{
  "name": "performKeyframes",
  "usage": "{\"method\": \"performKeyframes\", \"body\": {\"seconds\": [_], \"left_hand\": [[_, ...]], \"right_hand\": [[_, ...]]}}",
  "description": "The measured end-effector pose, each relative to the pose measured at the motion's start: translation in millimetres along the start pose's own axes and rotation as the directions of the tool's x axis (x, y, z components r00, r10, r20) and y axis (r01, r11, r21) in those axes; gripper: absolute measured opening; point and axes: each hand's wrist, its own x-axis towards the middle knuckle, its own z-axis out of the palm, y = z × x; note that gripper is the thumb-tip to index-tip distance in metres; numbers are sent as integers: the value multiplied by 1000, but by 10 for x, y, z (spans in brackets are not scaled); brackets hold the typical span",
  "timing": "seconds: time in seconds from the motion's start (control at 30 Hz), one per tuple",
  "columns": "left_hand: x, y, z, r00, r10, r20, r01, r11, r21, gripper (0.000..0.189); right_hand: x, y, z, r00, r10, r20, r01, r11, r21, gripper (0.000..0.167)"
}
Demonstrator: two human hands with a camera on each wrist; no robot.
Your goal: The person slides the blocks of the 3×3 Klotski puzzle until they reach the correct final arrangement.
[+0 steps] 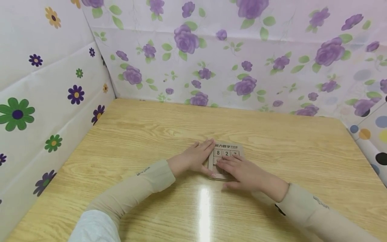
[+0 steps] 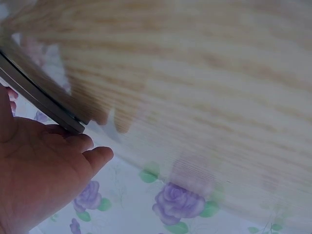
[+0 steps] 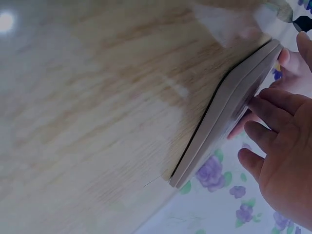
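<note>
A square number slide puzzle (image 1: 211,171) lies on the table, its face marked with 8, 2 and 7 in the top row under a line of Chinese characters. My left hand (image 1: 196,158) holds it along its left side, the thumb at the near corner and the fingers at the far corner. In the left wrist view this hand (image 2: 48,165) lies against the board's dark edge (image 2: 44,100). My right hand (image 1: 246,171) reaches over from the right, fingertips on the tiles, covering the lower rows. The right wrist view shows its extended fingers (image 3: 273,117) at the board's face.
The glossy wooden table (image 1: 157,131) carries a bright reflection near its front. Behind it hangs a cloth with purple flowers (image 1: 185,38), and a flowered sheet (image 1: 60,111) stands along the left. Dotted cloth (image 1: 372,134) borders the right side.
</note>
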Motion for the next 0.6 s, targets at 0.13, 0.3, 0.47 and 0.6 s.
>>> {"method": "performKeyframes", "body": {"seconds": [0.13, 0.3, 0.47, 0.6], "left_hand": [[7, -6, 9, 1000, 1, -2, -1, 1000, 10, 120], [14, -3, 12, 1000, 2, -2, -2, 1000, 14, 120], [5, 6, -2, 1000, -2, 7, 2, 1000, 7, 121], [-4, 8, -2, 1000, -3, 2, 3, 1000, -2, 121]], "right_hand": [[6, 25, 14, 1000, -1, -5, 1, 1000, -8, 69], [-76, 34, 16, 1000, -6, -1, 6, 1000, -28, 67], [-206, 15, -24, 1000, -12, -9, 11, 1000, -15, 62], [-259, -3, -20, 998, -38, -44, 37, 999, -20, 61]]}}
